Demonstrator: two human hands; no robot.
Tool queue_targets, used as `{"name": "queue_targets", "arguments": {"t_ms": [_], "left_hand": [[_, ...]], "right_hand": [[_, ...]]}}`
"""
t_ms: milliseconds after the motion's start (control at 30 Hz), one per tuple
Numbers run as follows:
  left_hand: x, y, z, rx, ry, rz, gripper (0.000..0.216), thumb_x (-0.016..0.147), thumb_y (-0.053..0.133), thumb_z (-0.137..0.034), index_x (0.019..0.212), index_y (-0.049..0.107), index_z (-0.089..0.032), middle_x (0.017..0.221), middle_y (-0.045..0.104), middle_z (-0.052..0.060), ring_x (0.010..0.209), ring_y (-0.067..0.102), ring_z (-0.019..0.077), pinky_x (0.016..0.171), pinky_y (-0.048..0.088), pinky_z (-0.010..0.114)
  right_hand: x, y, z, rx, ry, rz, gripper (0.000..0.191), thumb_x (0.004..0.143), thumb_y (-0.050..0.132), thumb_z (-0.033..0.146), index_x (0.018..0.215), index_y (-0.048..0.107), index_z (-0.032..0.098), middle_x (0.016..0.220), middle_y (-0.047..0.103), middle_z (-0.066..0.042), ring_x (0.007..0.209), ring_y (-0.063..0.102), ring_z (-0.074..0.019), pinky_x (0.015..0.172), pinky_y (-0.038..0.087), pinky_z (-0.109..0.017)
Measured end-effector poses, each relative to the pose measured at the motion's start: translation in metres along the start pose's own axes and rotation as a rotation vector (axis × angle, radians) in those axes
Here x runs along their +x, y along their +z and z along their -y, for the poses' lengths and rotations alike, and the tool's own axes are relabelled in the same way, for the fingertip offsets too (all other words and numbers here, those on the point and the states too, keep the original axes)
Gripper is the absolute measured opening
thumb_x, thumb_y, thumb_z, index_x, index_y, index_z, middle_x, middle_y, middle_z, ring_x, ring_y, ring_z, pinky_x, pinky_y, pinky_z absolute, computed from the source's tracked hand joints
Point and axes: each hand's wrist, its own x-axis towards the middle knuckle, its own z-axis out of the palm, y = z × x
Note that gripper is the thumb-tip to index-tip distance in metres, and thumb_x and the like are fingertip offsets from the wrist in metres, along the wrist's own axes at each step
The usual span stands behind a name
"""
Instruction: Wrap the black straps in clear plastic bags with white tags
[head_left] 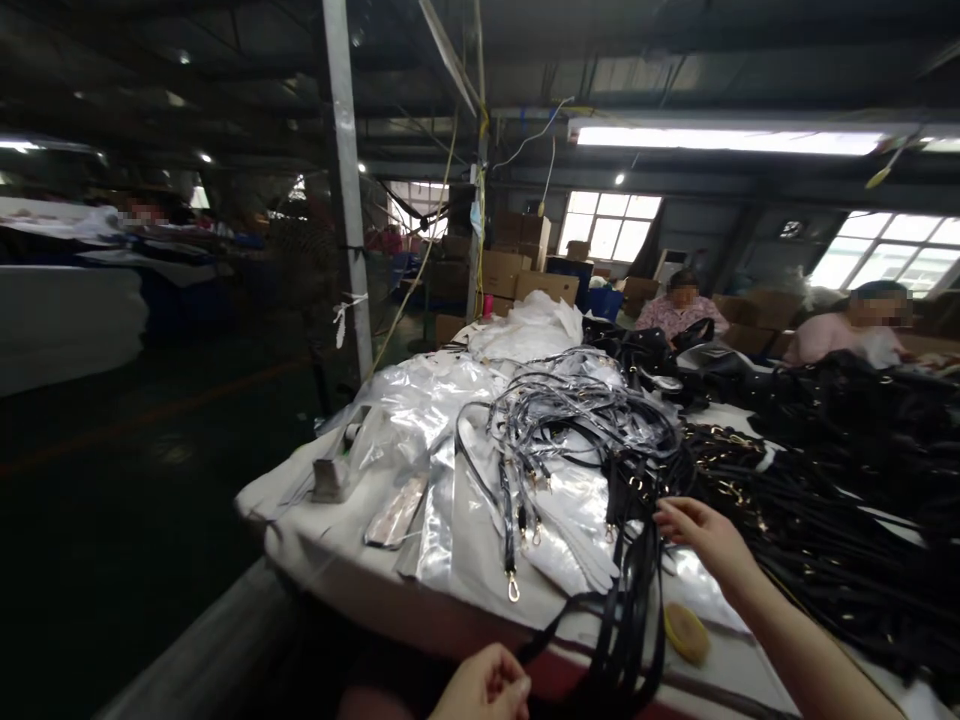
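Note:
A bundle of black straps [628, 610] hangs over the front edge of the table, its upper end lying among gold-coloured buckles. At the top of this bundle, my right hand [701, 535] has its fingertips pinched on a strap. Low in the view, my left hand [487, 685] is closed, with curled fingers where one black strap loops toward it; the exact grip is partly hidden. Left of the bundle lie plastic-wrapped straps [570, 410], several ending in gold clips [513, 587]. A round yellow-rimmed object [685, 633] sits just below my right hand.
Clear plastic bags [420, 400] and a phone-like object [395, 512] lie on the pale table [300, 500]. Dark straps [817, 560] heap up at right. A metal post [349, 190] stands beyond the table's left side. Two people [679, 308] sit behind the piles; cartons [502, 272] stand farther back.

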Motion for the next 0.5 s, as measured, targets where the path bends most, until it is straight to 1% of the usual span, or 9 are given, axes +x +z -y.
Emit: {"name": "queue_targets", "arguments": {"t_ms": [100,167,233,300,367,433,500], "left_hand": [[-0.012,0.003,-0.010,-0.038,0.001,-0.037,0.050,0.071,0.065,-0.064,0.082,0.052,-0.016,0.070,0.063,0.002,0.058,0.057,0.0124,0.059,0.040,0.025],[-0.017,0.004,-0.019,-0.052,-0.004,-0.044,0.049,0.071,0.066,-0.061,0.083,0.053,-0.016,0.070,0.062,0.002,0.058,0.058,0.0123,0.060,0.041,0.026],[-0.021,0.004,-0.024,-0.059,-0.016,-0.044,0.047,0.071,0.067,-0.059,0.083,0.054,-0.015,0.070,0.062,0.002,0.058,0.058,0.0123,0.060,0.041,0.026],[-0.024,0.004,-0.025,-0.061,-0.023,-0.051,0.045,0.071,0.067,-0.056,0.083,0.054,-0.015,0.070,0.063,0.002,0.058,0.058,0.0122,0.060,0.042,0.026],[-0.027,0.003,-0.023,-0.056,-0.024,-0.056,0.043,0.072,0.067,-0.054,0.083,0.054,-0.015,0.071,0.063,0.003,0.059,0.058,0.0123,0.061,0.042,0.026],[-0.028,0.001,-0.020,-0.045,-0.025,-0.050,0.041,0.072,0.067,-0.052,0.084,0.054,-0.016,0.072,0.064,0.003,0.060,0.059,0.0125,0.061,0.042,0.026],[-0.028,0.000,-0.017,-0.027,-0.038,-0.030,0.041,0.072,0.068,-0.052,0.084,0.053,-0.016,0.073,0.064,0.003,0.060,0.059,0.0126,0.061,0.042,0.026]], "right_hand": [[-0.029,0.034,-0.024,-0.080,0.018,0.157,0.041,0.069,0.066,0.055,0.080,0.069,0.015,0.070,0.074,-0.009,0.061,0.069,-0.0221,0.059,0.055,-0.033],[-0.035,0.048,-0.032,-0.138,0.012,0.229,0.039,0.075,0.061,0.054,0.080,0.068,0.017,0.070,0.074,-0.007,0.063,0.069,-0.0213,0.062,0.055,-0.032],[-0.032,0.056,-0.037,-0.213,-0.004,0.277,0.038,0.079,0.058,0.053,0.082,0.069,0.017,0.071,0.074,-0.006,0.064,0.069,-0.0207,0.063,0.054,-0.032],[-0.021,0.057,-0.040,-0.309,-0.026,0.297,0.037,0.083,0.055,0.052,0.084,0.069,0.018,0.071,0.074,-0.005,0.062,0.068,-0.0202,0.064,0.053,-0.031],[-0.001,0.052,-0.042,-0.420,-0.050,0.276,0.035,0.087,0.053,0.048,0.086,0.070,0.018,0.075,0.074,-0.005,0.066,0.069,-0.0205,0.067,0.052,-0.032],[0.026,0.043,-0.045,-0.539,-0.069,0.206,0.031,0.090,0.053,0.042,0.092,0.071,0.016,0.087,0.075,-0.008,0.079,0.070,-0.0226,0.075,0.052,-0.034],[0.059,0.034,-0.046,-0.660,-0.086,0.114,0.027,0.092,0.056,0.036,0.102,0.069,0.015,0.104,0.072,-0.011,0.096,0.068,-0.0246,0.087,0.051,-0.039]]}}
